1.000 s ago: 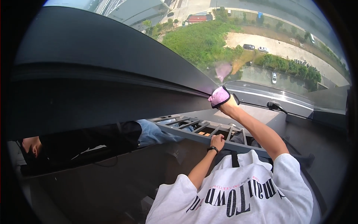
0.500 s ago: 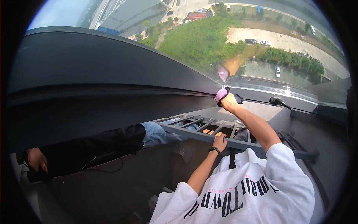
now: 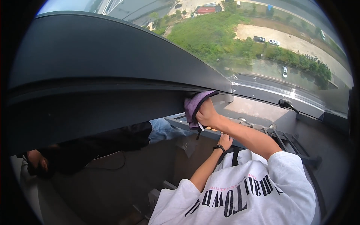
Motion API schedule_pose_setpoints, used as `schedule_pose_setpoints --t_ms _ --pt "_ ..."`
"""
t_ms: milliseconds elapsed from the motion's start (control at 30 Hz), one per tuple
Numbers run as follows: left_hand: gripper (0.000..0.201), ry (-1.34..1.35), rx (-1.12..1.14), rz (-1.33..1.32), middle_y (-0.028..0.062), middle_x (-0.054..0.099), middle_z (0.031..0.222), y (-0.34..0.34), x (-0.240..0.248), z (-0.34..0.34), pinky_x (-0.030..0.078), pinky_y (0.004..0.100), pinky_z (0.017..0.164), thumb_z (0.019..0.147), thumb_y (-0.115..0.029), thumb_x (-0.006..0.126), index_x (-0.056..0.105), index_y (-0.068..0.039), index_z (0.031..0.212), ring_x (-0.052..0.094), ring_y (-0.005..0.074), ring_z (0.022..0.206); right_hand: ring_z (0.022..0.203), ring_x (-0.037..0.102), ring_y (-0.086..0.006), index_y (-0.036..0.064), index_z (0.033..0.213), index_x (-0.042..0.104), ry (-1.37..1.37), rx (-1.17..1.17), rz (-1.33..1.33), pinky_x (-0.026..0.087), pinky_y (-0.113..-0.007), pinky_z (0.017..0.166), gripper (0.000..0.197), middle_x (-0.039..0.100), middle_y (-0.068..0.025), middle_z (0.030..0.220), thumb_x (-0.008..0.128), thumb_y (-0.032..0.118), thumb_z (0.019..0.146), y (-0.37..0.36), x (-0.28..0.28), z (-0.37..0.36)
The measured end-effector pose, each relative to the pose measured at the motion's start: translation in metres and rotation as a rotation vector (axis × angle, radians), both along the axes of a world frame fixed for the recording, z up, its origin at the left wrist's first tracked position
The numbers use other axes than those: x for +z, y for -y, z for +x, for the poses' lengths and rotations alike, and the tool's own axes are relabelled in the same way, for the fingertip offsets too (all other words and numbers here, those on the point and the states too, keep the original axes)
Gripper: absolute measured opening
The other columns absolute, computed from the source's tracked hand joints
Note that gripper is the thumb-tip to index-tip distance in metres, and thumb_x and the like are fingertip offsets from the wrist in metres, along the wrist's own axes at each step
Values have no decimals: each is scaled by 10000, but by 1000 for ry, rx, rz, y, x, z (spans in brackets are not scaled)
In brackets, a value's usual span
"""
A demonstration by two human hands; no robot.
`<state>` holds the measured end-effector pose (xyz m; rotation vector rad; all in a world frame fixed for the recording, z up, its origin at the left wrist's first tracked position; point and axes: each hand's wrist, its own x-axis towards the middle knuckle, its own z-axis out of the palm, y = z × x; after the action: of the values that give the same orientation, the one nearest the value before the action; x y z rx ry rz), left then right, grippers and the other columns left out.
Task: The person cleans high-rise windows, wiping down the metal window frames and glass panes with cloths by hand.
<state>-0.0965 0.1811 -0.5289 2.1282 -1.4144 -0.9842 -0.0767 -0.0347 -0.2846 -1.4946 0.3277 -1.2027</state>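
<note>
Person (image 3: 112, 148), partly hidden, below dark frame (image 3: 101, 48); purple cloth (image 3: 192, 107) at frame's lower edge, right hand (image 3: 207, 113) closed on it, fingertips covered; left hand (image 3: 225, 141) on ladder (image 3: 309, 160), finger curl unclear; right forearm (image 3: 249, 132) hides part of ladder

**Purple and black against slate grey**

Your cloth (image 3: 193, 108) is muted purple, bordered by black edging (image 3: 205, 98). Your shirt (image 3: 243, 191) is white, printed with bold black lettering (image 3: 237, 204) and a smaller line of pink. Your wristband (image 3: 219, 147) is black, as is the strap (image 3: 235, 156) at your shirt's hem. The broad beam (image 3: 112, 48) to your left is plain slate grey, darkening to charcoal below its groove. You have a dark grey ladder (image 3: 310, 160), a black handle (image 3: 288, 104) and a silvery sill (image 3: 270, 90) streaked with white glare. Near you, another person wears a black top (image 3: 108, 150) and faded blue jeans (image 3: 165, 131). Past your window, shrubs (image 3: 213, 41) show green beside pale tan ground (image 3: 288, 35), with a white car (image 3: 285, 71) below.
</note>
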Motion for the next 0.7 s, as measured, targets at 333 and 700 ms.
schedule_pose_setpoints --t_ms 333,700 --pt "295 49 -49 12 195 615 1098 3 3 4 410 434 946 799 -113 529 556 -12 1075 554 346 1054 674 548 -324 47 898 604 -358 20 -540 412 -421 595 190 557 -117 723 547 141 742 -8 17 -7" --pt "268 55 -68 -71 184 632 1028 -1 -13 8 422 430 914 791 -118 547 575 -24 1040 563 350 1008 716 539 -326 22 959 618 -68 -15 -352 411 -410 631 253 576 -123 804 538 88 728 2 62 2"
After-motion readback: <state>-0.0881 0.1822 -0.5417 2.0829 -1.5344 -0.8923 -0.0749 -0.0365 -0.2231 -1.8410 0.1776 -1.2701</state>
